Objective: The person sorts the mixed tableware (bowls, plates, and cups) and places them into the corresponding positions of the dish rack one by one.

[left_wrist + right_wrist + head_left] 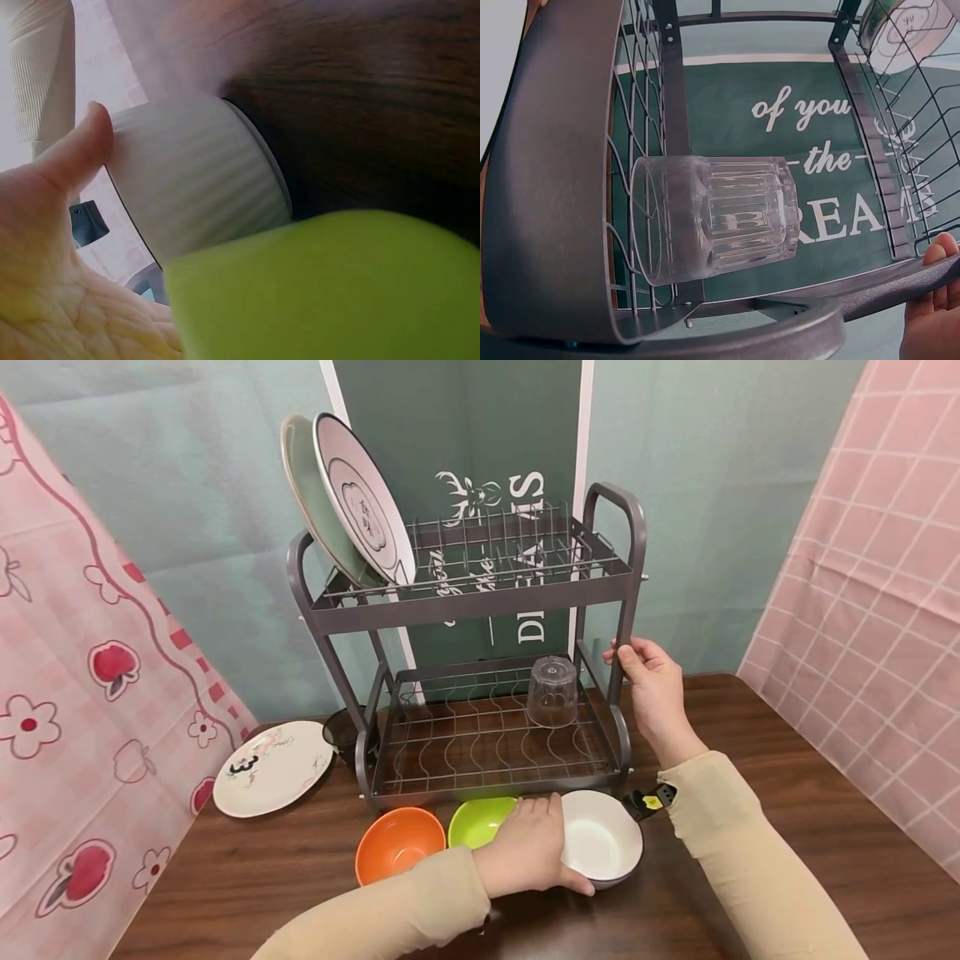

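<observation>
My left hand (528, 847) reaches over the left side of a white bowl (602, 839), its thumb against the near side. In the left wrist view the thumb lies along the bowl's ribbed outer wall (187, 172), and the fingertips are hidden behind a lime green bowl (337, 292). My right hand (656, 689) grips the right front post of a dark grey two-tier dish rack (480, 606), thumb in front. An upturned clear glass (553, 693) stands on the lower tier, near that post. The right wrist view shows fingers (939, 251) curled over the post.
Two plates, a green one (311, 502) and a white one (363, 510), lean in the upper tier's left end. An orange bowl (401, 843) sits left of the green bowl. A white oval plate (273, 768) and a dark cup (348, 735) are left of the rack.
</observation>
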Tool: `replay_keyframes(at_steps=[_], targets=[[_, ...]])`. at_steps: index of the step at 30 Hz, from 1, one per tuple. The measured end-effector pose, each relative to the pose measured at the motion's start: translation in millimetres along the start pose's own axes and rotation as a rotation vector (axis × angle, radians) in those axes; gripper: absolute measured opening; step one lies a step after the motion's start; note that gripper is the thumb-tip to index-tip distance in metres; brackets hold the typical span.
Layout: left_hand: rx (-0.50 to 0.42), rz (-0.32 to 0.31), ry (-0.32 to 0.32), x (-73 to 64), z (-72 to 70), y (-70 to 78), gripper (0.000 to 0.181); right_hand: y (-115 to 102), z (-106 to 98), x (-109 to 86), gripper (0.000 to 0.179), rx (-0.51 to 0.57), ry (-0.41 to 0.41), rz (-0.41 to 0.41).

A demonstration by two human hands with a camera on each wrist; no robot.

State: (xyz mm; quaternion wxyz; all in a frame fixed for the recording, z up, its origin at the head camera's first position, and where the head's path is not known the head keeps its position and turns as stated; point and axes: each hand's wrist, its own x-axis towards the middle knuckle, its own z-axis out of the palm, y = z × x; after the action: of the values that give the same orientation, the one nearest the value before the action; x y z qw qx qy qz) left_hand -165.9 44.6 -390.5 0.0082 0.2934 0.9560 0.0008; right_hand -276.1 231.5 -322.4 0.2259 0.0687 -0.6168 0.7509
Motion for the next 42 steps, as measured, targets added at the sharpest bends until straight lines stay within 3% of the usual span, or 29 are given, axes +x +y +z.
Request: replay_keyframes(at_steps=[5, 12, 24, 32, 35, 38, 42], targets=[[-0.012, -0.027, -0.014, 2.2, -0.8, 3.5, 0.112, 1, 0, -0.7, 0.022, -0.002, 0.008, 0.005], [-0.005, -0.028, 0.039, 5.9, -2.7, 5.2, 0.100, -1, 2, 0.2, 0.026, 0.007, -0.002, -0.005], [-0.059, -0.055, -0.013, 11.2, 0.5, 6.2, 0.105, -5, 0, -1.2, 0.024, -0.036, -0.007, 0.048], [-0.189, -0.125, -0.074, 10.9, 1.1, 7.7, 0.110, -9, -17, -16.6, 0.050, -0.007, -0.169, 0.104], [-0.198, -0.139, -0.091, 11.7, 1.4, 8.1, 0.113, -8, -25, -25.9, 0.058, 0.017, -0.201, 0.117], [-0.190, -0.144, -0.093, 12.8, 1.4, 8.1, 0.113, -6, -34, -35.9, 0.058, -0.020, -0.217, 0.135], [-0.179, -0.152, -0.094, 13.1, -1.3, 7.3, 0.114, -3, -44, -49.6, 0.053, -0.232, -0.220, 0.203]])
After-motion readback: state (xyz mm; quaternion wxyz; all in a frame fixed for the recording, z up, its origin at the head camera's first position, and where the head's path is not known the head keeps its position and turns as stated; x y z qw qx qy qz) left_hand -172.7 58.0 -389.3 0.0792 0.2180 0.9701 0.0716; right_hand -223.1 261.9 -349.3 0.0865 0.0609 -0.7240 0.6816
